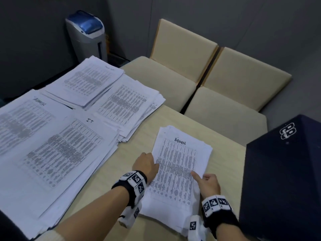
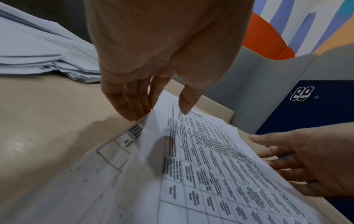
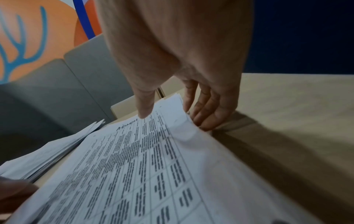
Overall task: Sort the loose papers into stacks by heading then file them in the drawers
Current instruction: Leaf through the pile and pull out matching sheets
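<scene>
- Head view: the ADMIN stack (image 1: 180,171) lies on the near part of the table (image 1: 135,146), its near corner cut off behind the wrist bands.
- The left hand (image 1: 146,165) grips the stack's left edge, thumb on top and fingers (image 2: 132,104) tucked under; the fingertips are hidden by the paper.
- The right hand (image 1: 208,184) grips the right edge the same way, thumb on the top sheet, fingers (image 3: 208,109) curled down along the side to the table.
- Printed rows on the top sheet are smeared; only the handwritten heading reads.
- Left of it, well apart, spreads the loose pile, with an IT sheet (image 1: 69,150) on top and another ADMIN sheet (image 1: 22,122) beside it, which runs out of view at the left edge.
- Farther back sit two more heaps (image 1: 104,87); the far one's heading is too faint to read.
- At right stands a dark blue box (image 1: 281,174), cut off by the picture's edge; I cannot tell if it has drawers.
- Beyond the table: cream chairs (image 1: 208,72) and a grey bin (image 1: 86,33).
</scene>
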A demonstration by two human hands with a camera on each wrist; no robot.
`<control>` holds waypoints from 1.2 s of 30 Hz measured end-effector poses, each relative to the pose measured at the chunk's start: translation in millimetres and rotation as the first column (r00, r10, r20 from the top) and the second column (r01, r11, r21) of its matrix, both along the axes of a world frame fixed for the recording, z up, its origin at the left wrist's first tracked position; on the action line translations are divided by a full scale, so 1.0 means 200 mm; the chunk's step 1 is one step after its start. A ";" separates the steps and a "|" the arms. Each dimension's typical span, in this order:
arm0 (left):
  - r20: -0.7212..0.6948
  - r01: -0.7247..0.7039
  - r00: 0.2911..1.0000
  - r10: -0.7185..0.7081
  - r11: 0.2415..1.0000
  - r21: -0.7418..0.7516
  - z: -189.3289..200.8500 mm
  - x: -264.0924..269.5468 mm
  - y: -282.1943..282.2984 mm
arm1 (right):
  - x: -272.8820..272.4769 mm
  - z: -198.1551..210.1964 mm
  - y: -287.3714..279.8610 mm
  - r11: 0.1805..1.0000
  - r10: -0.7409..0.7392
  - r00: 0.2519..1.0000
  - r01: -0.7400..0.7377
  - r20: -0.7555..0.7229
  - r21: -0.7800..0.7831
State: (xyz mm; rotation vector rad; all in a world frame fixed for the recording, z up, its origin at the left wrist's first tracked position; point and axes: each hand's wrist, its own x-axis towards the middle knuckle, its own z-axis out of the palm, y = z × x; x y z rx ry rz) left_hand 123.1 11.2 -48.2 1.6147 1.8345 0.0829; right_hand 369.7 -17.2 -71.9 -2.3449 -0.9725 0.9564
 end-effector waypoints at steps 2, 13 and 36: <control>-0.016 -0.054 0.998 0.055 0.997 0.056 0.00 0.02 -0.02 | -0.01 -0.01 0.00 0.999 -0.001 1.000 0.001 -0.007 0.038; 0.179 -0.397 0.909 0.376 0.912 0.105 0.01 -0.03 -0.07 | 0.14 -0.09 -0.13 0.964 -0.175 0.977 0.194 -0.120 0.179; 0.058 0.018 0.998 -0.027 0.988 0.154 0.12 -0.13 0.03 | 0.20 0.14 -0.29 0.869 -0.380 0.811 0.478 -0.445 0.130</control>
